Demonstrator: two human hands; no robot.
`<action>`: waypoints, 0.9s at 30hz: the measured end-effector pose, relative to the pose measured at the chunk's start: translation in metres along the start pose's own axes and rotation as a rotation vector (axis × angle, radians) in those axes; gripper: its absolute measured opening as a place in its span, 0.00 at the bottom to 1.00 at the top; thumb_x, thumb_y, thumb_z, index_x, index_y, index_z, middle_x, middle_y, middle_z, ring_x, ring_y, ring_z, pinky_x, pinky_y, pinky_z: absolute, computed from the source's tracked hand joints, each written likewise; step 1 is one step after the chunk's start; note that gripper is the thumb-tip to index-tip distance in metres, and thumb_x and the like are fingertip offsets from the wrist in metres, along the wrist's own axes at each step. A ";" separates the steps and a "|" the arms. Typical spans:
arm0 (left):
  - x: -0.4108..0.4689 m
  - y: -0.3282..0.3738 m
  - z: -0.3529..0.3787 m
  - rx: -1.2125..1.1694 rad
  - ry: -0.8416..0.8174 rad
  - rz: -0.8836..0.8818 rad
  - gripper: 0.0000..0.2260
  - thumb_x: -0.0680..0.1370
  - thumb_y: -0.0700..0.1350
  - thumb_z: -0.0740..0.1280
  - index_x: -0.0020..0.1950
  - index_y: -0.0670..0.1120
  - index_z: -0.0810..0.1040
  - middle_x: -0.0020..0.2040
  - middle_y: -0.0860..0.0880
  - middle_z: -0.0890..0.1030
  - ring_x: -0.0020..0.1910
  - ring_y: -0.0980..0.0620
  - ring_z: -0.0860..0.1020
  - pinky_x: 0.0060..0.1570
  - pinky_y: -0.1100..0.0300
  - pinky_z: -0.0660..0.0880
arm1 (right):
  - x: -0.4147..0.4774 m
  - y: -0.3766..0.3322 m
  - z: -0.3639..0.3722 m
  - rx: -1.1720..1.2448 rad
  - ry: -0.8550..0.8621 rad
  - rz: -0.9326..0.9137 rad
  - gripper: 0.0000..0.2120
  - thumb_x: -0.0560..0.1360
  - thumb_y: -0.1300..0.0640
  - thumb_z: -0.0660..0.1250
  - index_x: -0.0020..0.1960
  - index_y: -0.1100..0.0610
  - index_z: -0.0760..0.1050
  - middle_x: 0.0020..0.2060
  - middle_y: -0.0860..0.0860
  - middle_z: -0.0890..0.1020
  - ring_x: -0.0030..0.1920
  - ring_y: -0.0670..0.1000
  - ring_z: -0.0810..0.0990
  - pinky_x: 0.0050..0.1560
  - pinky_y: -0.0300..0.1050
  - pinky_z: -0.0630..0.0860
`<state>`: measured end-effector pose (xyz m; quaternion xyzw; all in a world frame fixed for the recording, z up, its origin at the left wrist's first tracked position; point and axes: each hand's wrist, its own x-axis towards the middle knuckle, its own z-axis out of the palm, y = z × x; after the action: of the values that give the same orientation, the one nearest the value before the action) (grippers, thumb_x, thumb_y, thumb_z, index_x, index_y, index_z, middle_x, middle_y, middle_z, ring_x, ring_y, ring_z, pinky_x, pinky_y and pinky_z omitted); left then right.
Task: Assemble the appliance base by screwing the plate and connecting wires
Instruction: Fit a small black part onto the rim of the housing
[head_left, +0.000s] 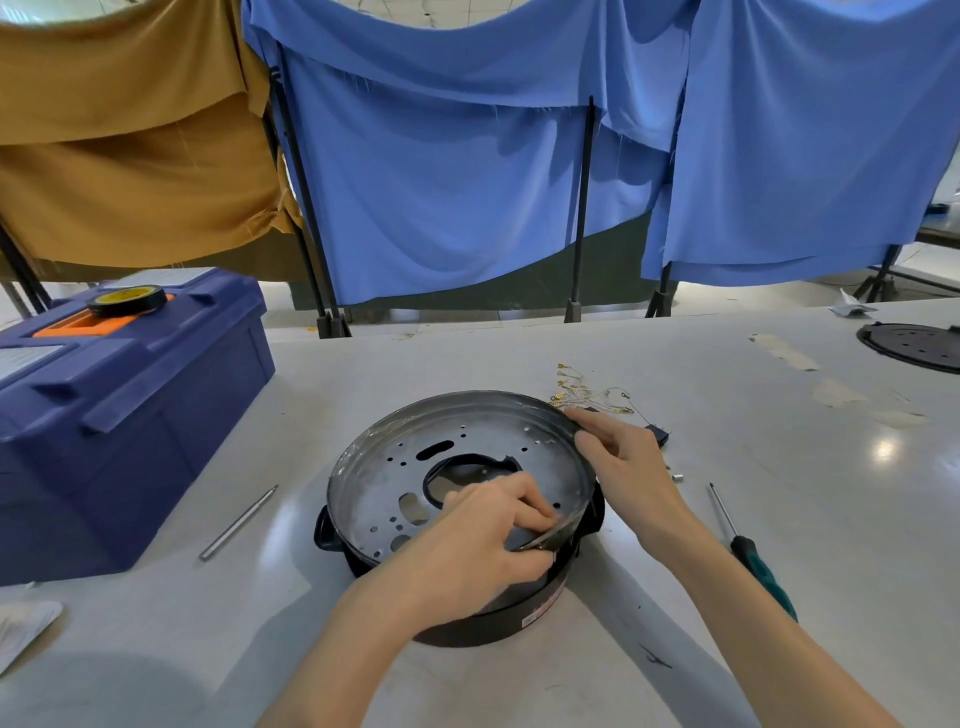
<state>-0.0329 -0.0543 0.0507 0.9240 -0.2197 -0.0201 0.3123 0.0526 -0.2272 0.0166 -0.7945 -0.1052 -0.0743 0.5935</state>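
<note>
Steel plate (395, 467) sits on the black base (493, 626) mid-table, and you're still early, I'd say: the holes look screwless and the wires aren't hooked up. Your left hand (493, 530) pinches its near rim, and your right hand (618, 447) curls over the far-right rim. Count: one base, one plate, one screwdriver (763, 571), one wire bundle (587, 397) behind.

Blue toolbox (130, 415) sits left on the white surface (779, 519), with a black tape roll (127, 300) flat on its lid. Thin metal rod (238, 524) lies just beside the toolbox. Black perforated disc (914, 347) at far right edge. Blue cloth (441, 182) and brown cloth (130, 156) hang behind.
</note>
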 end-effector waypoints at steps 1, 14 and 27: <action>0.000 0.000 -0.003 -0.034 0.004 -0.003 0.07 0.77 0.44 0.69 0.52 0.49 0.85 0.52 0.59 0.75 0.56 0.52 0.73 0.61 0.49 0.68 | 0.000 0.001 -0.001 0.022 0.002 -0.003 0.17 0.81 0.62 0.60 0.67 0.54 0.76 0.57 0.39 0.80 0.57 0.31 0.75 0.60 0.29 0.70; 0.005 0.008 -0.029 -0.099 0.040 0.002 0.07 0.78 0.42 0.68 0.43 0.47 0.84 0.45 0.59 0.75 0.45 0.43 0.77 0.53 0.44 0.73 | -0.016 -0.011 -0.035 -0.052 0.024 0.087 0.12 0.70 0.68 0.66 0.36 0.56 0.83 0.27 0.52 0.82 0.24 0.49 0.74 0.27 0.35 0.68; 0.009 0.007 -0.033 -0.110 0.042 -0.012 0.07 0.77 0.43 0.70 0.52 0.49 0.86 0.48 0.56 0.78 0.49 0.52 0.78 0.55 0.47 0.74 | -0.030 -0.018 -0.009 0.166 -0.505 0.114 0.09 0.74 0.59 0.73 0.36 0.56 0.83 0.24 0.57 0.77 0.15 0.47 0.68 0.19 0.34 0.56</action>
<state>-0.0213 -0.0439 0.0822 0.9069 -0.2063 -0.0148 0.3671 0.0192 -0.2335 0.0290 -0.7411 -0.2109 0.1686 0.6147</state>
